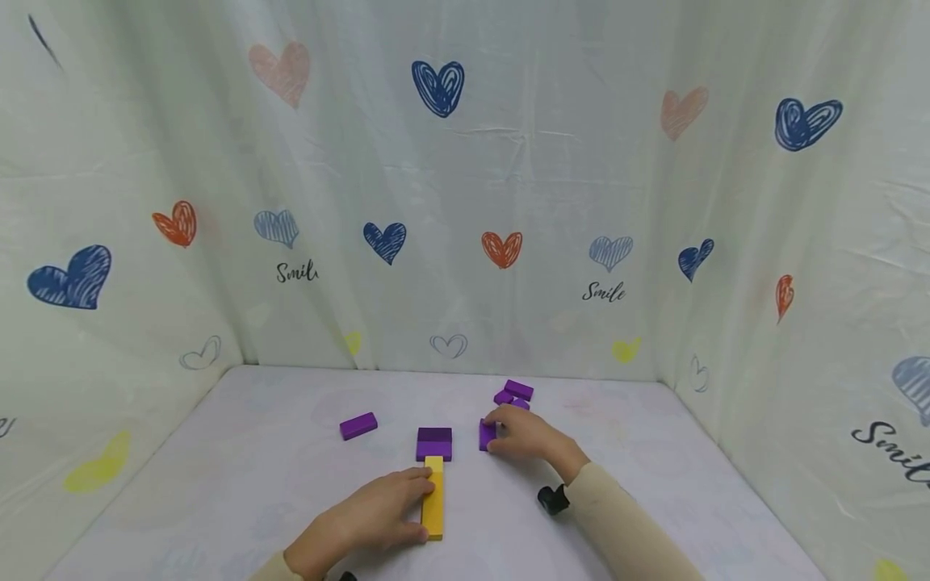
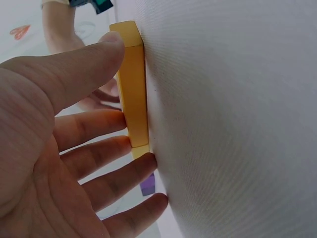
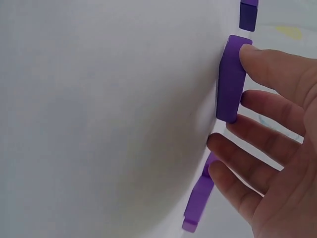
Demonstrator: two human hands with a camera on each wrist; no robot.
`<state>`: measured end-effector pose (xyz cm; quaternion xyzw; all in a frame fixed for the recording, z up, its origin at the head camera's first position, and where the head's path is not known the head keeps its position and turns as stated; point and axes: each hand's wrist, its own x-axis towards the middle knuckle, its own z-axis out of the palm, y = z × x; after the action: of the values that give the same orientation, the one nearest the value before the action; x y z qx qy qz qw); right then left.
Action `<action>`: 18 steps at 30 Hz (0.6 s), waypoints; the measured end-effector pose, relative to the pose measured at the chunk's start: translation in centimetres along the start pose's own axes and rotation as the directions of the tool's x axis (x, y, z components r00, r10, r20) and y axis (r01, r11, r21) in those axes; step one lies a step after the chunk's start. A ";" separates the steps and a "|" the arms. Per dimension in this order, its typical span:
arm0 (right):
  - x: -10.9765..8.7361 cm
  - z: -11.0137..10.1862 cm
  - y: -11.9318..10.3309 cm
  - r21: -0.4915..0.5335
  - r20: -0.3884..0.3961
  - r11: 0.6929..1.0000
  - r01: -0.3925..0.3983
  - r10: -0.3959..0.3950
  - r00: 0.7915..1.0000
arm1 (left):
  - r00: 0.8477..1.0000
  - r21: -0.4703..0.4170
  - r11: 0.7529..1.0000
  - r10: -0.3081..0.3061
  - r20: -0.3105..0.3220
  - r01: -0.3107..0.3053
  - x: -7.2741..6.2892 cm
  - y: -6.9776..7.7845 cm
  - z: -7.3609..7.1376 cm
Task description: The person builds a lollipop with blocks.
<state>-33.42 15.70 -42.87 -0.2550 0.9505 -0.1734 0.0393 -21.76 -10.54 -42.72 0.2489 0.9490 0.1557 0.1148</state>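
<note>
In the head view my left hand (image 1: 385, 510) lies at the left side of a long yellow block (image 1: 433, 508). The thumb and fairly straight fingers of that hand touch the long side of the yellow block (image 2: 132, 94). Just beyond its far end are purple blocks (image 1: 434, 445), placed side by side. Farther right, my right hand (image 1: 530, 436) pinches a purple block (image 3: 231, 82), with the thumb near one end and fingertips toward the other. Part of this block is hidden by the fingers in the head view.
A single purple block (image 1: 358, 426) lies to the left on the white table (image 1: 291, 452). Several more purple blocks (image 1: 519, 390) are grouped beyond my right hand, partly hidden by it. A curtain (image 1: 545, 177) printed with hearts surrounds the table's back and sides.
</note>
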 end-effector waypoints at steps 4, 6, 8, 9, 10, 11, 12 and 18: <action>1.0 0.3 -0.8 0.006 0.001 1.000 0.005 -0.005 1.000 | 1.000 -0.001 1.000 -0.005 0.003 0.005 0.0 0.0 0.0; 1.4 0.5 -1.1 0.009 0.005 1.000 0.009 -0.009 1.000 | 1.000 -0.010 1.000 -0.008 0.005 0.008 0.0 -0.1 -0.1; 1.8 0.6 -1.3 0.012 0.011 1.000 0.010 -0.010 1.000 | 1.000 -0.014 1.000 -0.008 0.006 0.008 0.0 -0.1 -0.1; 1.9 0.7 -1.4 0.015 0.015 1.000 0.004 -0.004 1.000 | 1.000 -0.014 1.000 -0.006 0.007 0.006 0.1 -0.1 -0.1; 2.1 0.7 -1.5 0.017 0.019 1.000 -0.001 0.001 1.000 | 1.000 -0.015 1.000 -0.004 0.006 0.004 0.1 -0.1 -0.1; 2.2 0.8 -1.6 0.022 0.021 1.000 -0.005 0.005 1.000 | 1.000 -0.013 1.000 0.000 0.005 0.000 0.1 -0.1 -0.1; 2.3 0.8 -1.7 0.025 0.022 1.000 -0.009 0.009 1.000 | 1.000 -0.009 1.000 0.004 0.003 -0.004 0.1 -0.2 -0.1; 2.7 0.9 -2.4 0.028 0.033 1.000 -0.011 0.010 0.999 | 0.999 0.014 0.999 0.031 -0.011 -0.031 0.1 -0.3 -0.1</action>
<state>-34.47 12.15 -42.82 -0.2522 0.9485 -0.1823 0.0596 -21.96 -10.78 -42.77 0.2634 0.9467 0.1525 0.1055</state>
